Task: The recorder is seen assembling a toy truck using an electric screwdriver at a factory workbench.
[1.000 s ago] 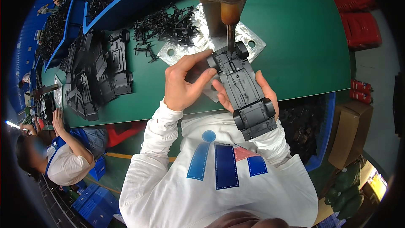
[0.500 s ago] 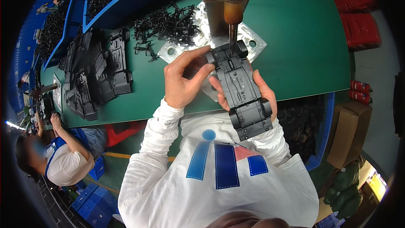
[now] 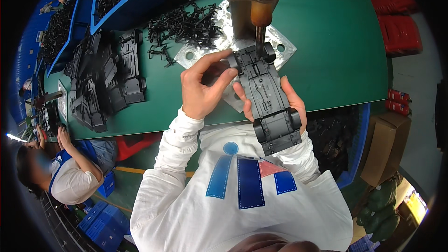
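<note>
A black plastic toy car chassis point(image 3: 265, 93) with rounded wheel arches lies tilted between my hands. My right hand point(image 3: 295, 100) wraps around its near half from beneath, thumb along the right edge and fingertips showing at the left. My left hand point(image 3: 204, 84) pinches the far left wheel arch between thumb and fingers. The metal bit point(image 3: 260, 39) of a screwdriving machine, with an orange-brown collar point(image 3: 261, 14), comes down onto the far end of the chassis. Under it is a shiny metal base plate point(image 3: 287, 49), partly hidden by the chassis and my hands.
Small black plastic parts point(image 3: 184, 25) are heaped left of the machine. Several more chassis point(image 3: 107, 72) are stacked further left, beside blue bins point(image 3: 122, 7). A blue crate point(image 3: 359, 144) of black parts stands below the table's right edge. A co-worker point(image 3: 70, 172) sits at the left.
Both hands and the chassis stay almost in place. The far end of the chassis has shifted very slightly under the bit.
</note>
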The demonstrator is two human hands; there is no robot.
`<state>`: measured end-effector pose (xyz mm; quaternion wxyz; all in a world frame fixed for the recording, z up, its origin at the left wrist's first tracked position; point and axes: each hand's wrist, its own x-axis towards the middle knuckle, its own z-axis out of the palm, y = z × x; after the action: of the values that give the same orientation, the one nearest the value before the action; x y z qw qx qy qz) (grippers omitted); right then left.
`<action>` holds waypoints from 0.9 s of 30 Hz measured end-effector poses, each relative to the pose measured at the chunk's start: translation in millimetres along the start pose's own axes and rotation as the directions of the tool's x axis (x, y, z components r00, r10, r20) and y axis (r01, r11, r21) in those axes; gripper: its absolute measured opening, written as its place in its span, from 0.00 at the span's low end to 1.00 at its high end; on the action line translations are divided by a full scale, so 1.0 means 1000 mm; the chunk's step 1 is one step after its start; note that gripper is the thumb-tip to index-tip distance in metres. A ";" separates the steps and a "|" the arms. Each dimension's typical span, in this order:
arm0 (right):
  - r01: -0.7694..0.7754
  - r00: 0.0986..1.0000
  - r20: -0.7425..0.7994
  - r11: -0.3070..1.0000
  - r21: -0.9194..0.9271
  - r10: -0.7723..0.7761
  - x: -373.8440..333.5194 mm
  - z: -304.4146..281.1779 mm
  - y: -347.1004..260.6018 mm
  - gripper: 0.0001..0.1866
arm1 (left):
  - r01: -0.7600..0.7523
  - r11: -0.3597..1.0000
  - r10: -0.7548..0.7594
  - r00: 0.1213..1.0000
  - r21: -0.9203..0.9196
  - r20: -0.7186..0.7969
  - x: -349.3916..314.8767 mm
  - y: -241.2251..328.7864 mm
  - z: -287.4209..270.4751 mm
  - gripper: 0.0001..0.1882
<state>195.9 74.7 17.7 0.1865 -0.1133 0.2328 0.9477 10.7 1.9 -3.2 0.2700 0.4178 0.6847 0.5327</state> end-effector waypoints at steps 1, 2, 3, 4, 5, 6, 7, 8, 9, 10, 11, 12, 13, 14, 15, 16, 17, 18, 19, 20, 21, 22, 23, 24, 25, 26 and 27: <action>0.000 1.000 0.000 1.000 0.000 0.000 0.000 0.000 0.000 0.36 | -0.002 1.000 0.002 1.000 0.002 -0.002 0.000 -0.001 0.000 0.19; -0.003 1.000 0.001 1.000 0.002 0.003 0.000 -0.001 -0.001 0.36 | -0.002 1.000 0.002 1.000 0.002 -0.002 0.000 -0.001 0.000 0.19; -0.007 1.000 0.002 1.000 0.003 0.007 0.000 -0.001 -0.001 0.37 | 0.002 1.000 -0.002 1.000 0.003 -0.002 0.000 -0.001 0.000 0.18; -0.007 1.000 0.002 1.000 0.004 0.007 0.000 -0.001 -0.001 0.37 | 0.006 1.000 -0.006 1.000 0.005 -0.002 -0.001 -0.001 0.000 0.18; -0.010 1.000 0.000 1.000 -0.004 0.010 0.000 -0.001 -0.001 0.37 | 0.007 1.000 -0.007 1.000 0.005 -0.002 -0.001 -0.001 0.000 0.18; -0.011 1.000 -0.002 1.000 -0.012 0.011 0.000 -0.002 -0.001 0.37 | 0.004 1.000 -0.004 1.000 0.012 -0.001 0.000 0.000 0.000 0.18; -0.010 1.000 -0.003 1.000 -0.012 0.010 0.000 -0.002 -0.001 0.37 | 0.001 1.000 -0.001 1.000 0.018 -0.001 0.000 0.000 0.000 0.18; 0.001 1.000 -0.012 1.000 -0.023 -0.001 0.000 -0.002 0.000 0.36 | 0.001 1.000 -0.001 1.000 0.018 0.000 -0.001 0.000 0.000 0.18; 0.012 1.000 -0.022 0.999 -0.035 -0.012 -0.001 -0.002 0.000 0.36 | 0.002 1.000 -0.002 1.000 0.018 -0.001 -0.001 0.001 0.000 0.18; 0.013 1.000 -0.022 0.999 -0.035 -0.014 -0.001 -0.001 0.001 0.36 | 0.002 1.000 -0.002 1.000 0.017 -0.002 0.000 0.001 0.001 0.18; 0.033 0.999 -0.041 0.998 -0.053 -0.035 -0.001 0.000 0.001 0.36 | 0.002 1.000 -0.002 1.000 0.016 -0.001 0.000 0.001 0.001 0.18; 0.052 0.997 -0.060 0.996 -0.071 -0.056 -0.001 0.000 0.001 0.36 | -0.006 1.000 0.006 1.000 0.028 -0.002 0.000 -0.001 0.001 0.18; 0.052 0.997 -0.060 0.996 -0.070 -0.056 -0.001 0.001 0.002 0.36 | -0.013 0.999 0.013 1.000 0.040 -0.002 0.000 -0.002 0.001 0.18; 0.049 0.997 -0.063 0.997 -0.064 -0.053 -0.001 0.001 0.002 0.36 | -0.013 0.999 0.013 1.000 0.040 -0.002 0.000 -0.002 0.001 0.18; 0.048 0.997 -0.066 0.997 -0.059 -0.052 -0.001 0.002 0.002 0.36 | -0.010 0.999 0.010 1.000 0.043 -0.002 -0.001 -0.002 0.001 0.17; 0.049 0.996 -0.066 0.997 -0.058 -0.053 0.000 0.001 0.002 0.36 | -0.007 0.999 0.008 1.000 0.046 -0.003 -0.001 -0.003 0.001 0.17; 0.046 0.997 -0.057 0.998 -0.050 -0.049 0.000 0.001 0.001 0.36 | -0.007 0.999 0.007 1.000 0.045 -0.002 -0.001 -0.003 0.001 0.17; 0.041 0.998 -0.049 0.998 -0.041 -0.043 0.000 0.000 0.001 0.36 | -0.004 0.999 0.004 1.000 0.040 -0.005 -0.001 -0.003 0.001 0.17; 0.040 0.998 -0.049 0.998 -0.041 -0.042 0.000 0.000 0.001 0.36 | 0.000 0.999 0.001 1.000 0.035 -0.008 -0.001 -0.002 0.001 0.18; 0.031 0.998 -0.055 0.999 -0.033 -0.032 -0.001 0.000 0.000 0.36 | 0.000 0.999 0.000 1.000 0.035 -0.008 -0.001 -0.002 0.001 0.18; 0.022 0.998 -0.061 0.999 -0.025 -0.024 -0.001 -0.001 0.000 0.36 | -0.003 1.000 0.003 1.000 0.031 -0.009 -0.001 -0.002 0.002 0.18; 0.023 0.998 -0.062 0.999 -0.025 -0.024 -0.001 -0.002 -0.002 0.36 | -0.005 1.000 0.006 1.000 0.026 -0.011 -0.001 -0.002 0.002 0.18; 0.009 0.999 -0.042 1.000 -0.008 -0.009 -0.001 -0.005 -0.003 0.37 | -0.005 1.000 0.006 1.000 0.026 -0.010 -0.001 -0.003 0.002 0.18; -0.007 1.000 -0.022 1.000 0.009 0.007 -0.001 -0.006 -0.004 0.37 | -0.015 0.999 0.015 1.000 0.036 -0.009 -0.001 -0.003 0.003 0.18; -0.007 1.000 -0.022 1.000 0.009 0.007 -0.001 -0.005 -0.004 0.37 | -0.024 0.999 0.025 1.000 0.047 -0.008 -0.001 -0.003 0.003 0.18; 0.005 0.999 -0.034 1.000 -0.020 -0.006 -0.002 -0.004 -0.003 0.37 | -0.024 0.999 0.025 1.000 0.047 -0.007 -0.001 -0.003 0.003 0.18; 0.016 0.999 -0.046 0.999 -0.049 -0.019 -0.002 -0.003 -0.003 0.37 | -0.022 0.999 0.023 1.000 0.045 -0.010 -0.001 -0.003 0.003 0.17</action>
<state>199.0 75.3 14.3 0.1866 -0.1416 0.2129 0.9486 12.3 2.0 -7.0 0.2510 0.4286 0.6931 0.5224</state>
